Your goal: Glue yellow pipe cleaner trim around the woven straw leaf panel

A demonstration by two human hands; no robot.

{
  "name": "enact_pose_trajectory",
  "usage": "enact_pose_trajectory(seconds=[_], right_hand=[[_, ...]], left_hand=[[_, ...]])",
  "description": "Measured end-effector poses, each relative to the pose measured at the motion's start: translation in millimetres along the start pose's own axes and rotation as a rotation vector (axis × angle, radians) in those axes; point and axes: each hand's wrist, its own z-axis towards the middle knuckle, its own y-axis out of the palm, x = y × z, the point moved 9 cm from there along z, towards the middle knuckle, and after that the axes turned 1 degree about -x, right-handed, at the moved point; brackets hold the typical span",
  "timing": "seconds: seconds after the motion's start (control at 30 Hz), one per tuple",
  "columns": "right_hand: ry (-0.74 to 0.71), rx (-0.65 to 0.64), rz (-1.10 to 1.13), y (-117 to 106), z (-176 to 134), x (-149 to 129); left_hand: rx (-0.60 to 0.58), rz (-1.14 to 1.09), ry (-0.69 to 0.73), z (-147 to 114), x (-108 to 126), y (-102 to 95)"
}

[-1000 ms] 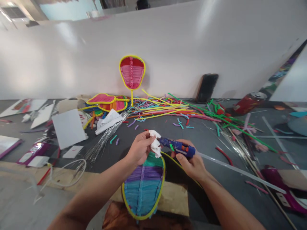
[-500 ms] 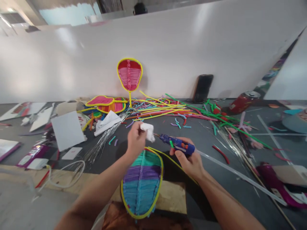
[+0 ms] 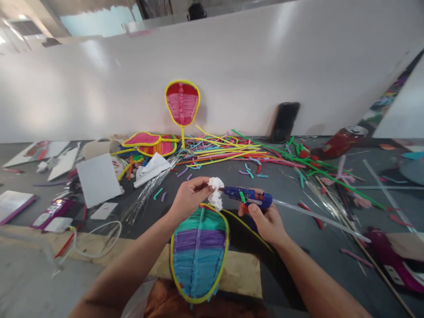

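Observation:
Pinched in my left hand [image 3: 194, 194] is a crumpled white tissue [image 3: 216, 194]. My right hand [image 3: 265, 221] grips a blue glue gun [image 3: 253, 197], its nozzle pointing left and touching the tissue. A long clear glue stick [image 3: 318, 216] runs out of the gun's back end. Below my hands lies a leaf-shaped pipe-cleaner panel [image 3: 198, 260] with a yellow rim and teal, purple and blue bands. A yellow stem curves from its top toward the right, partly behind my right hand.
A red-and-pink pipe-cleaner fan [image 3: 183, 104] leans upright against the white board. Loose pipe cleaners [image 3: 228, 150] lie in a heap behind my hands. Also around are a black phone [image 3: 285, 121], a red can [image 3: 344, 142], silver wires [image 3: 142, 190] and a white cable [image 3: 96, 254].
My left hand and the tissue have shifted right and slightly down, so the tissue now meets the glue gun's nozzle. The view has shifted slightly.

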Motion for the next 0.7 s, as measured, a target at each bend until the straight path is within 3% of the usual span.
enact_pose_trajectory(seconds=[0.13, 0.33, 0.47, 0.63, 0.7], right_hand=[[-0.049, -0.035, -0.196, 0, -2, -8], [-0.052, -0.075, -0.26, 5, -2, -11], [-0.041, -0.055, -0.23, 4, -2, -8], [0.001, 0.023, -0.049, -4, -1, 2], [0.015, 0.041, 0.01, -6, -1, 5]], left_hand=[[-0.079, 0.048, -0.152, 2, -7, 1.6], [-0.111, 0.128, -0.194, 3, -10, 0.6], [-0.06, 0.061, -0.197, 2, -12, -1.6], [0.161, -0.047, -0.124, 5, -20, -30.1], [0.181, -0.097, -0.089, 4, -21, -34.9]])
